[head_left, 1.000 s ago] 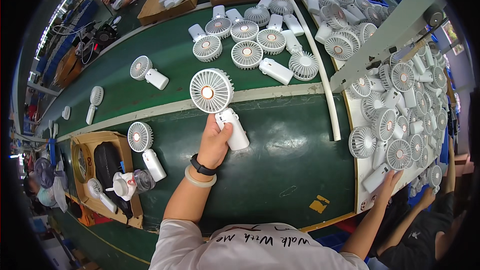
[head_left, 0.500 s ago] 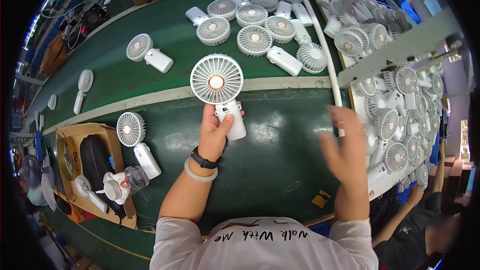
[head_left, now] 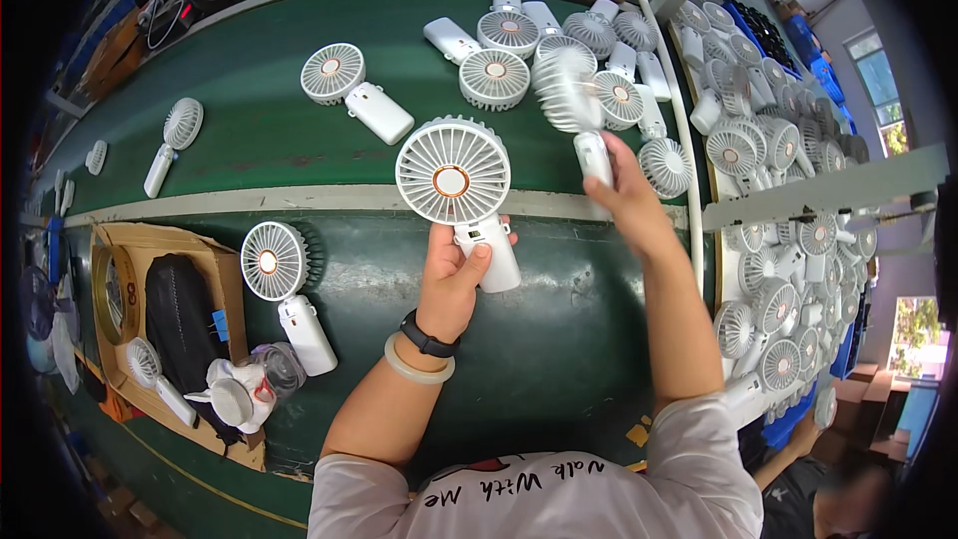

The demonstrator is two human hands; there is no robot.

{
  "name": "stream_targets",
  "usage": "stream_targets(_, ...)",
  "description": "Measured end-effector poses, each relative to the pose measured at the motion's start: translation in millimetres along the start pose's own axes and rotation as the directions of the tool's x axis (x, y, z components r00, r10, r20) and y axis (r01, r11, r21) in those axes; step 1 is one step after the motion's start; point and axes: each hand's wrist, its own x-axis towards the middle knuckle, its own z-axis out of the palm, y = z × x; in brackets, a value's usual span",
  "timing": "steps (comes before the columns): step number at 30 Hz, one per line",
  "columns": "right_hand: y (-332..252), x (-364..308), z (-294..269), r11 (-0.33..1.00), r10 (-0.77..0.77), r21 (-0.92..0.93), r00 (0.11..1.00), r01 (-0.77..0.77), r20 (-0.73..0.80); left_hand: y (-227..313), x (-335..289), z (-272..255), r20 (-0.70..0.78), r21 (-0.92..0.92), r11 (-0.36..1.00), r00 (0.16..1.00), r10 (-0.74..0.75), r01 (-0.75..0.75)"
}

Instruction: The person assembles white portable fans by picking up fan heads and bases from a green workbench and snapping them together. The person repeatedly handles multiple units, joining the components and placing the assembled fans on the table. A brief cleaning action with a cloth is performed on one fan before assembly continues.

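White fan is mid-frame, head up, grille to cam, held above the green table. L hand: fingers wrapped round its handle, thumb on the front. Change vs 0.5 s ago: R hand was empty at right of frame; now upper right of ctr w/ fingers gripping a second fan by the handle, prob off the fan cluster up there. Its head is blurred, can't tell if spinning or just moving. Upshot for the work: both hands occupied, one fan each. Further out: loose fan + cardboard box at left, fan pile at right, white tube btwn cluster & pile.
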Motion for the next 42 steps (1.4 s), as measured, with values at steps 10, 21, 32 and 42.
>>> stream_targets(10,-21.3,-29.6,60.8,0.712,0.143,0.682,0.986,-0.166,0.091,6.4,1.2,2.2,-0.084,-0.134,0.99,0.995,-0.047,0.036)
stream_targets(21,-6.2,-34.0,65.2,0.753,0.115,0.641,0.988,-0.152,0.099,0.2,-7.4,-4.0,-0.074,-0.011,0.991,0.988,-0.135,0.134)
stream_targets(32,-3.8,-32.5,65.1,0.729,0.132,0.663,0.985,-0.172,0.11,-2.7,-3.0,-5.4,-0.008,-0.008,1.0,1.0,-0.02,0.019)
stream_targets(42,-8.7,-36.8,68.4,0.728,0.081,0.673,0.991,-0.13,0.104,1.2,-3.4,-0.5,0.031,0.014,0.997,0.997,-0.077,0.077)
